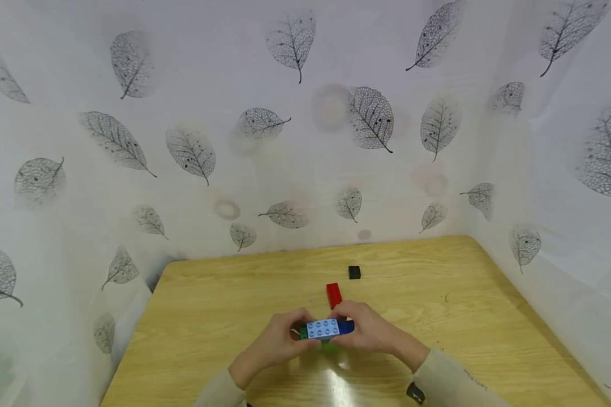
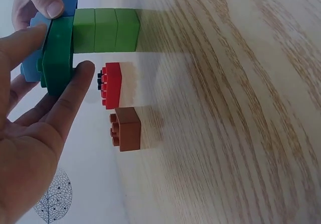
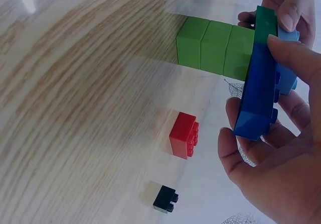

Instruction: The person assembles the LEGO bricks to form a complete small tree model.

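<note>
A light blue building brick (image 1: 323, 328), studs up, lies across a dark green brick (image 2: 58, 53) and a dark blue brick (image 3: 258, 88) set end to end. Under these stands a column of three lime green bricks (image 2: 105, 30) on the table. My left hand (image 1: 283, 340) pinches the light blue brick at its left part, fingers also along the dark green brick. From the other side my right hand (image 1: 366, 332) pinches the light blue brick, with its thumb and fingers around the dark blue brick too. In the head view the hands hide most of the column.
Beyond the hands a red brick (image 1: 333, 294) lies on the wooden table (image 1: 209, 305), and a black brick (image 1: 354, 272) sits farther back. A brown brick (image 2: 128, 128) stands beside the red one in the left wrist view. Leaf-print curtain (image 1: 295, 152) surrounds the table's back and sides.
</note>
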`<move>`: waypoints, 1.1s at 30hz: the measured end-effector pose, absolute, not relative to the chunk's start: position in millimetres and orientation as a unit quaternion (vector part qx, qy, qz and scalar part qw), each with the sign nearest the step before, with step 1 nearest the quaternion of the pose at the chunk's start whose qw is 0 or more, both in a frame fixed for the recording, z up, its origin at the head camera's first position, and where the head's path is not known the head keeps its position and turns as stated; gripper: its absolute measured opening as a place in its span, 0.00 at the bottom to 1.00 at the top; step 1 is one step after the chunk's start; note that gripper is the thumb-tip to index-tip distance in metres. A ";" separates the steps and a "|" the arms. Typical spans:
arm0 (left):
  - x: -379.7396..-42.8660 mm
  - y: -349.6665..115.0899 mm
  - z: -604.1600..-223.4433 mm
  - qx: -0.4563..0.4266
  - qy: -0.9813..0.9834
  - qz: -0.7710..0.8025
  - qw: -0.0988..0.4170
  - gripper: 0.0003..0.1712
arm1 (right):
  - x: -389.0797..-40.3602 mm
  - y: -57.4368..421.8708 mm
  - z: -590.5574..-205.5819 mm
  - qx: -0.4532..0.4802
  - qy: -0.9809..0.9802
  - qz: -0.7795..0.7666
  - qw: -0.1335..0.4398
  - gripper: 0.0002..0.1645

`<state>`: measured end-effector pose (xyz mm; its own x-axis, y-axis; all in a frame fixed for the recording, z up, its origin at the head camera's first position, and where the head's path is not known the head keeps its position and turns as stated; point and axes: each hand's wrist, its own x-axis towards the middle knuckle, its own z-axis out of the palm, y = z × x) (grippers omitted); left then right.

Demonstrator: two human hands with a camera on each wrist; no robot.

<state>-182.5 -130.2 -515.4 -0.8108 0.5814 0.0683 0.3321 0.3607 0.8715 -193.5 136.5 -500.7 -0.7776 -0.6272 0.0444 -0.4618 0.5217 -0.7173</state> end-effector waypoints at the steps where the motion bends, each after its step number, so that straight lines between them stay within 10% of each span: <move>1: -182.0 -130.3 -514.9 0.278 0.815 0.491 0.129 0.14 | -193.5 136.4 -500.7 -0.315 0.865 -0.374 0.112 0.18; 33: -184.9 -129.9 -516.1 0.260 0.830 0.475 0.135 0.15 | -194.5 137.2 -507.5 -0.297 0.859 -0.393 0.137 0.21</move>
<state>-184.9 -129.9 -516.1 -0.8280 0.5602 0.0222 0.3032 0.4141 0.8583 -194.5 137.2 -507.5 -0.7866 -0.6175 -0.0017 -0.4023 0.5146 -0.7572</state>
